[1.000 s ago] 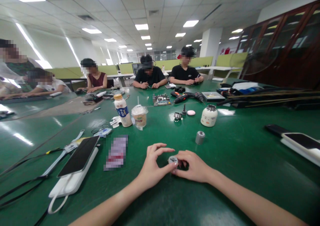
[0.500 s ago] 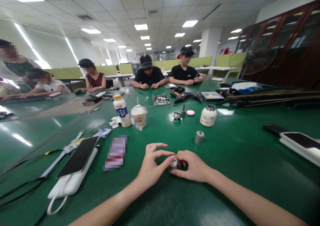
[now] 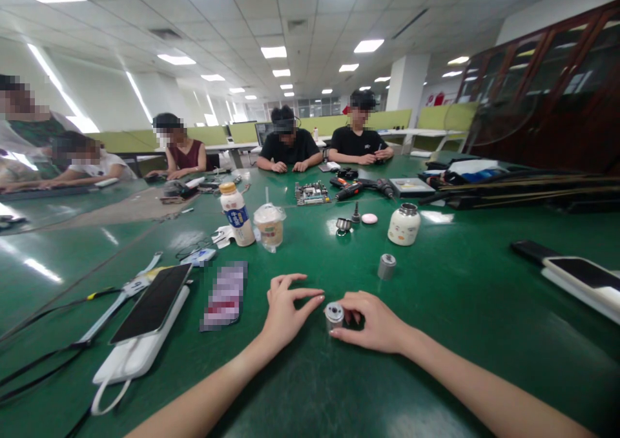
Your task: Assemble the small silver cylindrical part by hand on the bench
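My right hand [image 3: 372, 322] is closed round a small silver cylindrical part [image 3: 334, 314] that stands on the green table [image 3: 436, 334], thumb and fingers pinching its side. My left hand [image 3: 285, 312] rests on the table just left of the part, fingers apart and curled, holding nothing; its fingertip is a short gap from the part. A second small grey cylinder [image 3: 387, 266] stands a little beyond my right hand.
A phone on a white power bank [image 3: 145, 328] and cables lie left. A milk bottle [image 3: 237, 214], lidded cup [image 3: 270, 225], white jar [image 3: 403, 224], circuit board [image 3: 311, 193] and power drill [image 3: 361, 188] stand farther off. Phones [image 3: 576, 273] lie right. Several people sit around the table.
My left hand has let go of the silver part and drawn back a little to the left. The part has gone down onto the table in my right hand's grip.
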`<action>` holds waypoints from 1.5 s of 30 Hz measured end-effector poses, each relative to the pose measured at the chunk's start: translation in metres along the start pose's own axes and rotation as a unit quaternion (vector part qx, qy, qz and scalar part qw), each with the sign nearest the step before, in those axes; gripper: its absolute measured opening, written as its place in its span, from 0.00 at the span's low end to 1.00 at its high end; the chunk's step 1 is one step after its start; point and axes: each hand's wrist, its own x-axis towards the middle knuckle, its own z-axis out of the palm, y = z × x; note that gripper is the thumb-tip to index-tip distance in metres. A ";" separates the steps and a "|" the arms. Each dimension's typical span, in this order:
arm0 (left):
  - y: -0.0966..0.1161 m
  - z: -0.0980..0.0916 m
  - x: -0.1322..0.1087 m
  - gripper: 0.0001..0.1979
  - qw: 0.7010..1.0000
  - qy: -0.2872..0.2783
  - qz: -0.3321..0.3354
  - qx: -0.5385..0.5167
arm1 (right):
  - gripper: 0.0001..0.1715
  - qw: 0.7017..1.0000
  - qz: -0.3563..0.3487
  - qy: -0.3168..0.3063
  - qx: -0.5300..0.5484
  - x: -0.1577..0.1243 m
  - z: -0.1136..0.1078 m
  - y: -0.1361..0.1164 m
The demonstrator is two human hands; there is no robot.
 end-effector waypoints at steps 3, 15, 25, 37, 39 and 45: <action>0.014 -0.008 0.000 0.07 0.997 0.032 0.026 -0.059 | 0.17 1.000 -0.002 0.001 0.004 0.000 0.001 0.001; 0.038 -0.016 -0.010 0.09 0.992 -0.056 0.069 -0.090 | 0.16 1.000 -0.010 0.016 0.011 -0.001 0.003 0.003; 0.035 -0.016 -0.012 0.15 0.983 -0.108 0.095 -0.113 | 0.19 1.000 -0.003 0.026 0.007 -0.002 0.007 0.005; 0.034 0.002 -0.023 0.12 0.980 -0.064 0.025 -0.187 | 0.17 0.999 0.024 0.022 -0.017 -0.002 0.007 0.000; 0.035 0.001 -0.023 0.12 0.979 -0.060 0.021 -0.192 | 0.16 0.999 0.030 0.022 -0.023 -0.003 0.007 -0.001; 0.034 0.003 -0.023 0.10 0.980 -0.035 0.023 -0.196 | 0.13 0.999 0.037 0.020 -0.020 -0.005 0.007 -0.008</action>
